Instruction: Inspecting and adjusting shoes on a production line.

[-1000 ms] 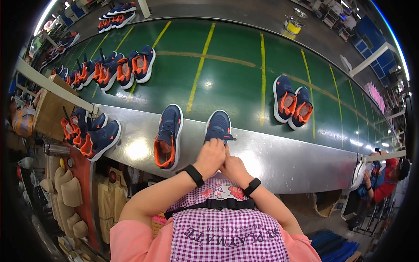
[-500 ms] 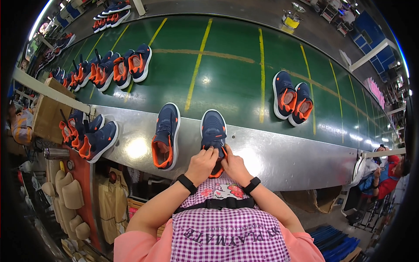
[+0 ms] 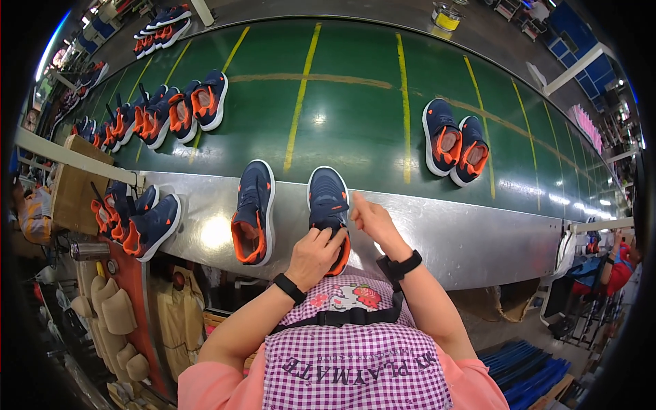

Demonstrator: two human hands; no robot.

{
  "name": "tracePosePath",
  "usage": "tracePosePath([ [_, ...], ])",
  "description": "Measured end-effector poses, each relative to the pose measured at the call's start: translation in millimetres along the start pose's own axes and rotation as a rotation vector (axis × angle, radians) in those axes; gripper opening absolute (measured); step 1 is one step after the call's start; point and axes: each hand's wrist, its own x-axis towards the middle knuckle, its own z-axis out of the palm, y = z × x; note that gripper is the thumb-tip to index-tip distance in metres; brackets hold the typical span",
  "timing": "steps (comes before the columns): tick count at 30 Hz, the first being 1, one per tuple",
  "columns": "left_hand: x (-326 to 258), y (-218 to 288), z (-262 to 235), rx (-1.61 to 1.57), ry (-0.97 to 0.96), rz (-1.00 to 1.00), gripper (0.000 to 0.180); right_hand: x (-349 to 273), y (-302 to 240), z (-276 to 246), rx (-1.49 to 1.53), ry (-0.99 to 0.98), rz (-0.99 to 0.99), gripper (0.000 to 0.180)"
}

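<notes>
A navy sneaker (image 3: 326, 188) with orange trim and a white sole sits toe-away on the metal ledge, its toe reaching the green belt. My left hand (image 3: 316, 256) is closed on its upper near the ankle opening, hiding part of the collar. Just off the shoe's right side is my right hand (image 3: 374, 222), its index finger stretched toward the forefoot and the other fingers curled; nothing shows in it. The matching sneaker (image 3: 254, 212) stands to the left, untouched, with its orange-lined opening toward me.
Beyond the metal ledge (image 3: 437, 225) runs a green belt (image 3: 355, 109) with yellow cross lines. A sneaker pair (image 3: 454, 143) stands on it at right, with several more at left. Other sneakers (image 3: 154, 225) rest at the ledge's left end, near a white rail (image 3: 75, 156).
My right hand has come off the shoe's opening and moved up and right beside the forefoot. My left hand stays on the shoe. The view has shifted slightly.
</notes>
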Motion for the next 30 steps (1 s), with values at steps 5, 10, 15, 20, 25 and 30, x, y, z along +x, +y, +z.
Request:
tracePosePath([
  [5,-2,-5,5,0.071,-0.019,0.054,0.03,10,3,7,-0.252,-0.027,-0.239,0.036],
  [10,4,-6,2,0.059,-0.033,0.016,0.023,10,40,-10,-0.002,-0.097,-0.098,0.029],
  [15,4,-12,0,0.036,-0.047,0.002,0.022,1,56,-7,0.325,-0.209,0.15,0.024],
  [20,6,-13,-3,0.056,-0.06,0.025,0.021,0,62,-8,0.346,-0.239,0.195,0.024],
  [25,3,-16,-3,0.057,-0.061,0.034,0.021,5,72,-5,0.388,-0.313,0.253,0.024],
  [30,2,-17,-4,0.046,-0.059,0.047,0.02,13,82,-3,0.396,-0.385,0.325,0.026],
])
